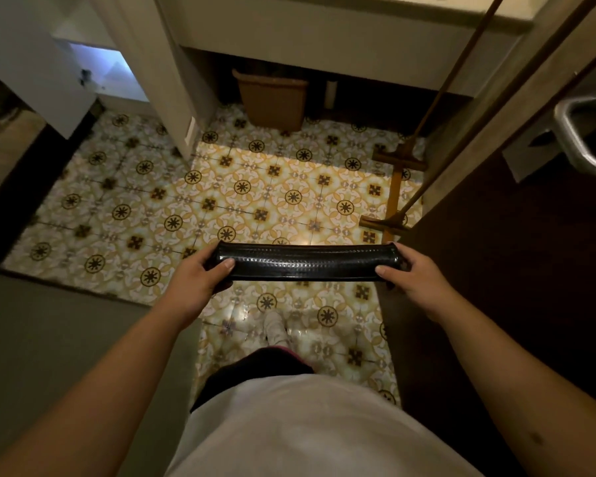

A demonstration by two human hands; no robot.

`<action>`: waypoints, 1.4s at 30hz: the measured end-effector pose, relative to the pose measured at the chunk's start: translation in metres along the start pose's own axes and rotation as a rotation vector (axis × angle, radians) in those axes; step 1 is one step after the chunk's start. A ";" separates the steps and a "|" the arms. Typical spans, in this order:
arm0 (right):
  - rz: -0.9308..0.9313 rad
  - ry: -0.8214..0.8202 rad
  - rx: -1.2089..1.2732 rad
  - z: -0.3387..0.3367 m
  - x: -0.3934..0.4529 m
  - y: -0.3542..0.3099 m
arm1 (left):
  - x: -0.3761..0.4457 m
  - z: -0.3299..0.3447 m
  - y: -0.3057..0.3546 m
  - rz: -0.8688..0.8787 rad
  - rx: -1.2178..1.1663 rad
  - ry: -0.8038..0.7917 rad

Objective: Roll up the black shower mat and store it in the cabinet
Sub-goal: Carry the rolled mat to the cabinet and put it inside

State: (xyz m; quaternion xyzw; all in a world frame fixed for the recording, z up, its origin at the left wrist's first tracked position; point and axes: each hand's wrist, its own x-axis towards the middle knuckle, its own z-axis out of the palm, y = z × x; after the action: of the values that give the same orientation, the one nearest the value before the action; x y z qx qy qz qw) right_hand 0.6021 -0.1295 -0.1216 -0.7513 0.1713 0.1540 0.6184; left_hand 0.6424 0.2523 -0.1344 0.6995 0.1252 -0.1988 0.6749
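— What is kept from view on the rolled black mat [307, 262]?

— Its two ends are covered by the left hand [200, 277] and the right hand [412, 273], and its underside is not shown.

— And further off?

— The mop handles [461, 63] are cut off at the top edge. The brown bin [272, 99] is partly lost in shadow under the counter [324, 36] (its contents cannot be made out). The metal fixture [585, 132] is clipped by the right edge. A small dark object [86, 77] by the white cabinet [31, 63] is too blurred to be identified.
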 end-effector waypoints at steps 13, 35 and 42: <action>-0.009 0.004 0.005 0.028 0.132 -0.069 | 0.134 -0.047 0.077 -0.010 -0.009 0.016; -0.047 -0.448 -0.359 0.062 0.420 -0.218 | 0.234 -0.069 0.102 -0.065 -0.246 0.554; -0.115 -0.688 -0.496 0.119 0.480 -0.268 | 0.222 -0.058 0.095 -0.065 -0.451 0.811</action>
State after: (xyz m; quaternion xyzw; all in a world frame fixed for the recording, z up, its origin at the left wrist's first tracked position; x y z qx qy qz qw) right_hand 1.1494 0.0023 -0.1218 -0.7904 -0.1295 0.3974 0.4478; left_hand 0.8881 0.2838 -0.1485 0.5522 0.4410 0.1020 0.7001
